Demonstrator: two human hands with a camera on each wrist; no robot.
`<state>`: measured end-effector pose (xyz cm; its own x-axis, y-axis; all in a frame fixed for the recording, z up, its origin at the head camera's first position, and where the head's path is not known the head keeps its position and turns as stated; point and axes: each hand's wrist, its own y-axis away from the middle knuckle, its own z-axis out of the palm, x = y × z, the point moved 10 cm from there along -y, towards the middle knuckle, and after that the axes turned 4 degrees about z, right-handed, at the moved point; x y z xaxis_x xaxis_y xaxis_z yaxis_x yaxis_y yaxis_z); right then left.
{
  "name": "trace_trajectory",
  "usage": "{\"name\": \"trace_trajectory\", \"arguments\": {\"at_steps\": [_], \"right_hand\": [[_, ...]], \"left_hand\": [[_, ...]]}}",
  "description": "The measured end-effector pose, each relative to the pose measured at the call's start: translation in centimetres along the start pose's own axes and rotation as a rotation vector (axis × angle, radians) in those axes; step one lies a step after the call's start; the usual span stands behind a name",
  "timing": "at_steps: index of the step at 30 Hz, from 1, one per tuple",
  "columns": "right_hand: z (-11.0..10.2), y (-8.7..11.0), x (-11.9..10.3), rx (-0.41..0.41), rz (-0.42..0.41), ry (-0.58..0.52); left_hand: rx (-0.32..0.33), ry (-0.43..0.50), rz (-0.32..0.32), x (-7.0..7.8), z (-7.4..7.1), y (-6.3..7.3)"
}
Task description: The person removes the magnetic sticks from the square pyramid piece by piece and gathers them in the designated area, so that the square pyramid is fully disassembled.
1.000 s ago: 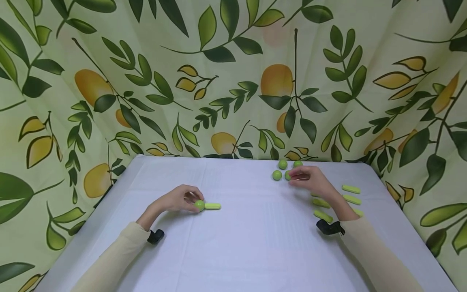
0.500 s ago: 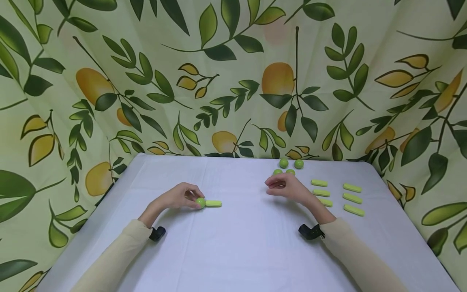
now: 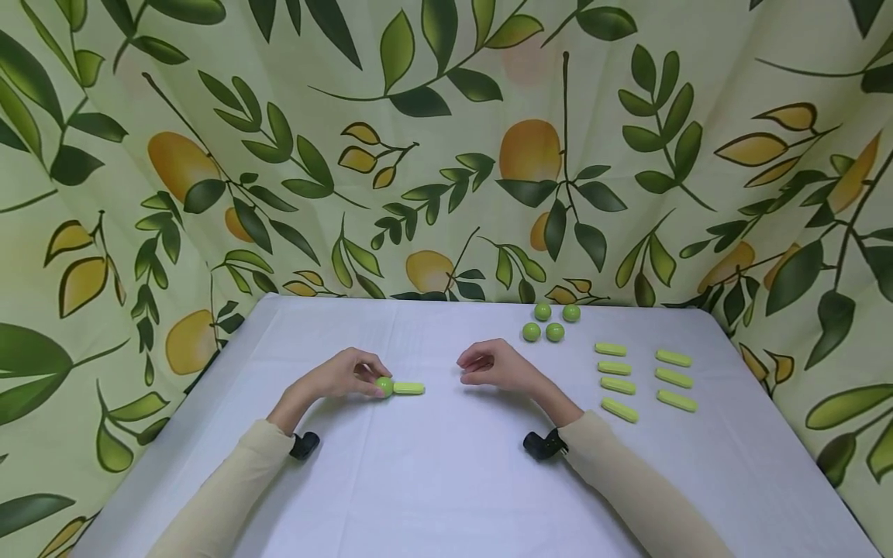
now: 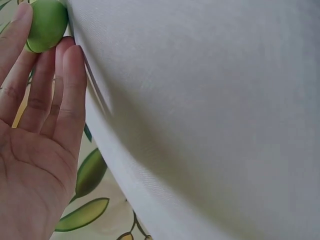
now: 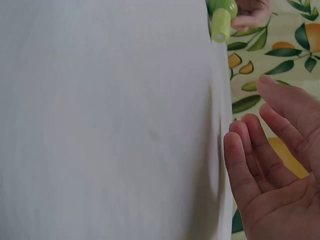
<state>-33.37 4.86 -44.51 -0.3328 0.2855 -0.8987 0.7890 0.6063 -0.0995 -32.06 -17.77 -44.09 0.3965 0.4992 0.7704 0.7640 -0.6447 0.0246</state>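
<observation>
My left hand [image 3: 343, 374] pinches a shiny green ball [image 3: 384, 387] between thumb and fingertips, left of the table's middle. From the ball's right side a short light-green stick [image 3: 408, 388] points toward the right hand, end to end with it. The right wrist view shows this stick [image 5: 220, 26] from its round tip, with the ball right behind it. In the left wrist view the ball [image 4: 47, 26] sits at the fingertips and the stick is hidden. My right hand [image 3: 501, 365] hovers right of the stick, fingers loosely bent, holding nothing.
Several green balls [image 3: 554, 332] form a small group at the back right of the white-covered table [image 3: 432, 480]. Right of them, several light-green sticks [image 3: 617, 386] lie in two columns. A leaf-and-fruit patterned curtain [image 3: 446, 186] rises behind the table's far edge.
My right hand has moved left from beside the ball group to near the stick, uncovering the balls and sticks behind it. The left hand keeps its pinch on the ball almost in place.
</observation>
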Motion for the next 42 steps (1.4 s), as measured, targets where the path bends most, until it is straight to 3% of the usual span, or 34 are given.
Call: {"name": "trace_trajectory", "arguments": {"at_steps": [20, 42], "right_hand": [[6.0, -3.9, -2.6, -0.111, -0.034, -0.037], [9.0, -5.6, -3.8, -0.137, -0.050, -0.027]], "left_hand": [[-0.020, 0.030, 0.008, -0.1, 0.1, -0.2], [-0.036, 0.081, 0.015, 0.2, 0.1, 0.0]]}}
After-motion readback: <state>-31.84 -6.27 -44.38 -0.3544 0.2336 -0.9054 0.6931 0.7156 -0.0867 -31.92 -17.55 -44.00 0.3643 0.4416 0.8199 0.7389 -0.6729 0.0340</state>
